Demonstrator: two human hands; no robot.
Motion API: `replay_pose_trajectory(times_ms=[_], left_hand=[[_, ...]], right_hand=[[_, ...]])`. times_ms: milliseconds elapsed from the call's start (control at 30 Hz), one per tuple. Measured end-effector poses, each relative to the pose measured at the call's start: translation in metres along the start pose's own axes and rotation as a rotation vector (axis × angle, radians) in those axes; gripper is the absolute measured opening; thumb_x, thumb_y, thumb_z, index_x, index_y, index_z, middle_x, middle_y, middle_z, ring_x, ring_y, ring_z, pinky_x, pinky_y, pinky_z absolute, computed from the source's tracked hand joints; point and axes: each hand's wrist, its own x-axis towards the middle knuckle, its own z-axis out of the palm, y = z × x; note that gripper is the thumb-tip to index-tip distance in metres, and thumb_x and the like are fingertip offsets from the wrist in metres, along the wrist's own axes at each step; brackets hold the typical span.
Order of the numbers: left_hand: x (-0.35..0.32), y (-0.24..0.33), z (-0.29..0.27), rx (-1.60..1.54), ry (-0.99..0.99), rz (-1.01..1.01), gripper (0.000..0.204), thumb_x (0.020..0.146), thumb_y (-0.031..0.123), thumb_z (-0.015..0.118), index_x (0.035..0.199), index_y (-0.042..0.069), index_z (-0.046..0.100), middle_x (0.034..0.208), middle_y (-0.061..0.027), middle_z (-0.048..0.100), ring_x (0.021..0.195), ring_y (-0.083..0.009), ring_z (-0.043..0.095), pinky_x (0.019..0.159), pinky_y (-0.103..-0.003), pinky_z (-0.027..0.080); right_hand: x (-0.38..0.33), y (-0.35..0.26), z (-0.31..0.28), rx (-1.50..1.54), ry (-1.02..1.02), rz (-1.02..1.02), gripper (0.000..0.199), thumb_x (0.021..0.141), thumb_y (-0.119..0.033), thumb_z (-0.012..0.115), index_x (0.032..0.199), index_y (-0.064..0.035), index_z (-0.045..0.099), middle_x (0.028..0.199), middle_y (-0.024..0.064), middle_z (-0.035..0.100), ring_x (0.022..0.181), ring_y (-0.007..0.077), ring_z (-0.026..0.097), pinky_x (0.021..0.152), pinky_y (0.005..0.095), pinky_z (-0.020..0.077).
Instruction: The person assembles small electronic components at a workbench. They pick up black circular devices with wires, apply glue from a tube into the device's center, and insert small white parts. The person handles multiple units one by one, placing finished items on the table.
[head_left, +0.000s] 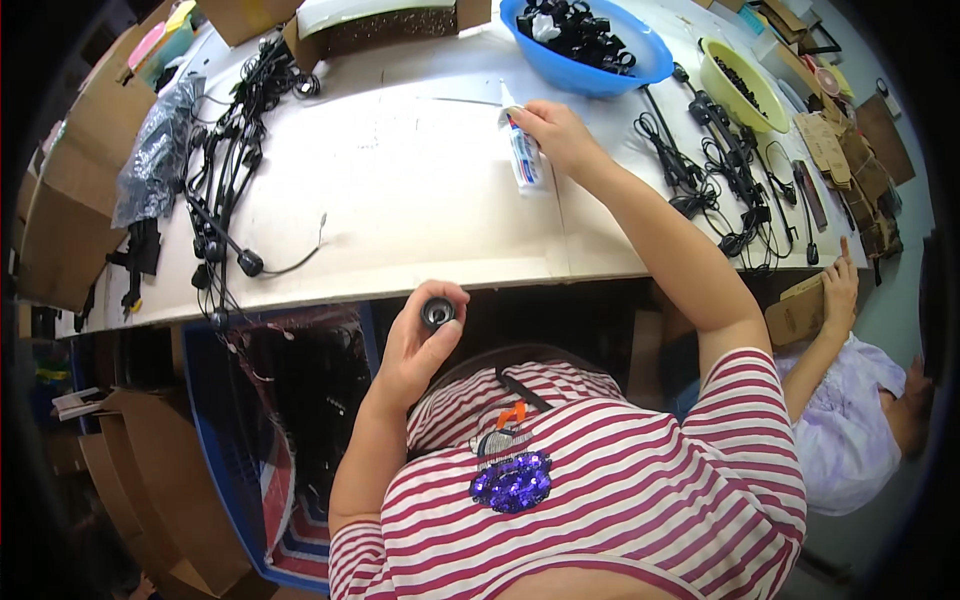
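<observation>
In front of my body, below the table's near edge, my left hand (412, 345) is closed around a black round part (438, 312), its hollow end facing up. Over the table, my right hand (562, 137) pinches a white glue tube (526, 160) with blue and red print. The tube's narrow nozzle points away from me, and its wide end is toward me. Beyond that hand stands a blue bowl (640, 80) heaped with black ring-like parts (575, 38) and a small white piece.
Bundles of black cables (225, 190) lie at left beside a clear plastic bag (155, 155); more cables (735, 180) lie at right. A yellow-green bowl (770, 122) holds small black pieces. Cardboard boxes (75, 200) stand at left, and a blue crate (215, 450) is below. A co-worker (845, 420) sits at right.
</observation>
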Motion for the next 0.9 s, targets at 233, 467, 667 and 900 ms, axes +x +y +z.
replay_pose_trajectory(times_ms=[233, 467, 667, 900], left_hand=[[-0.004, 0.003, -0.007, -0.097, 0.022, 0.104, 0.042, 0.078, 0.026, 0.059, 0.108, 0.000, 0.046, 0.091, -0.0067, 0.047, 0.078, -0.0116, 0.044, 0.067, -0.022, 0.036], [0.006, 0.021, -0.011, -0.371, -0.132, 0.075, 0.069, 0.081, 0.035, 0.051, 0.128, -0.011, 0.030, 0.100, -0.0111, 0.046, 0.085, -0.0147, 0.043, 0.075, -0.024, 0.033], [0.010, 0.018, 0.002, -0.304, -0.001, 0.122, 0.048, 0.080, 0.003, 0.053, 0.124, -0.004, 0.037, 0.099, -0.0109, 0.050, 0.082, -0.0147, 0.047, 0.073, -0.026, 0.038], [0.011, 0.015, 0.012, -0.213, 0.061, 0.166, 0.041, 0.081, 0.001, 0.059, 0.119, 0.000, 0.043, 0.097, -0.0120, 0.055, 0.077, -0.0150, 0.052, 0.071, -0.025, 0.043]], right_hand=[[-0.026, -0.053, 0.016, -0.389, 0.101, -0.359, 0.029, 0.087, -0.029, 0.047, 0.098, -0.0045, 0.058, 0.093, 0.0168, 0.061, 0.092, 0.0316, 0.056, 0.080, 0.0375, 0.0428], [-0.146, -0.034, 0.063, -0.389, -1.003, 0.001, 0.026, 0.085, -0.019, 0.046, 0.100, -0.0028, 0.058, 0.096, 0.0196, 0.060, 0.092, 0.0326, 0.057, 0.080, 0.0408, 0.0426], [-0.158, 0.039, 0.132, 0.331, -0.911, -0.077, 0.046, 0.082, -0.026, 0.057, 0.120, -0.0029, 0.046, 0.108, 0.0167, 0.056, 0.102, 0.0216, 0.054, 0.088, 0.0335, 0.0409], [-0.165, 0.115, 0.187, 0.323, -0.901, 0.253, 0.037, 0.084, -0.037, 0.054, 0.083, -0.0014, 0.064, 0.074, 0.0095, 0.063, 0.064, 0.0188, 0.059, 0.062, 0.0309, 0.0454]])
